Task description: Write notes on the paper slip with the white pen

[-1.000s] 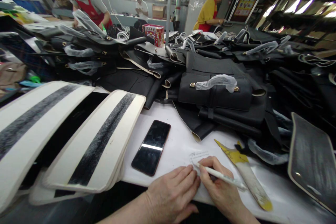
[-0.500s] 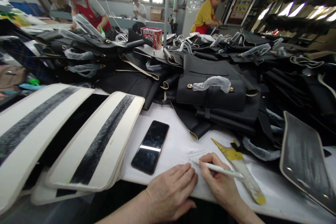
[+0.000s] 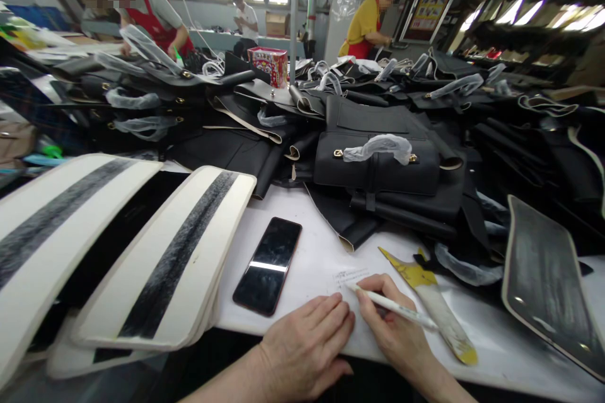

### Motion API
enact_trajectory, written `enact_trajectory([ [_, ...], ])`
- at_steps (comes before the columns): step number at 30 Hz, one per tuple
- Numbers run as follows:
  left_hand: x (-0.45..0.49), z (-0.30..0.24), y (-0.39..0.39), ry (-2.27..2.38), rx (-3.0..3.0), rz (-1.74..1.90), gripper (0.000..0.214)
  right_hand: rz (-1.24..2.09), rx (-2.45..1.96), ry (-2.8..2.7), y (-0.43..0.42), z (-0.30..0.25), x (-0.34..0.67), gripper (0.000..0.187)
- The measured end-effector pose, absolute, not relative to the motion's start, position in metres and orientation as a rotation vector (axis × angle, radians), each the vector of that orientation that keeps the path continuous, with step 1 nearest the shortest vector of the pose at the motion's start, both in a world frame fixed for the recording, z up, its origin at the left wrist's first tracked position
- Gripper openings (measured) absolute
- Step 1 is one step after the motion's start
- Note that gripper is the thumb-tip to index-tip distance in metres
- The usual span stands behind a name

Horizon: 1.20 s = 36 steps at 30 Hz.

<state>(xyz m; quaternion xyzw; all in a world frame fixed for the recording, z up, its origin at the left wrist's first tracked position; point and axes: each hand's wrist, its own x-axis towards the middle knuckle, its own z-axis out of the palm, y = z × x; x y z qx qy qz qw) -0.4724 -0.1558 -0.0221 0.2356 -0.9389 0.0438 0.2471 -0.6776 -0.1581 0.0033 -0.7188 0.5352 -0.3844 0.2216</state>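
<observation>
My right hand [image 3: 394, 334] grips a white pen [image 3: 392, 307] in a writing pinch, its tip resting on a small white slip of paper [image 3: 348, 277] with lines of writing. My left hand [image 3: 307, 346] lies flat on the white table [image 3: 312, 252] just left of the slip, fingers stretched out and holding the paper's lower edge down. A black phone [image 3: 268, 265] lies face up, screen dark, a little to the left of both hands.
Cream panels with black stripes [image 3: 165, 264] are stacked at the left. A yellow-tipped flat tool [image 3: 432, 302] lies right of the pen. Black leather bags [image 3: 378, 164] and parts pile across the back. A dark panel [image 3: 543, 283] sits at right. Three people work at far benches.
The view has shifted slightly. My right hand and pen have edged a little along the slip; my left hand stays flat in place.
</observation>
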Motion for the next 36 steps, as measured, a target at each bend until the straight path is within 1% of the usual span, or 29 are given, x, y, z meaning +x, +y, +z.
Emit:
enact_trajectory([
  [13, -0.4736, -0.0211, -0.1555, -2.554, 0.647, 0.118, 0.057, -1.037, -2.002, 1.455, -0.158, 0.0017, -0.679, 0.009],
  [22, -0.4746, -0.0189, -0.1556, -2.582, 0.683, 0.029, 0.063, -1.054, -2.049, 1.489, -0.155, 0.0045, -0.6795, 0.009],
  [36, -0.4744, -0.0209, -0.155, -2.574, 0.679, 0.035, 0.062, -1.033, -2.024, 1.449, -0.1593, 0.0057, -0.6774, 0.012],
])
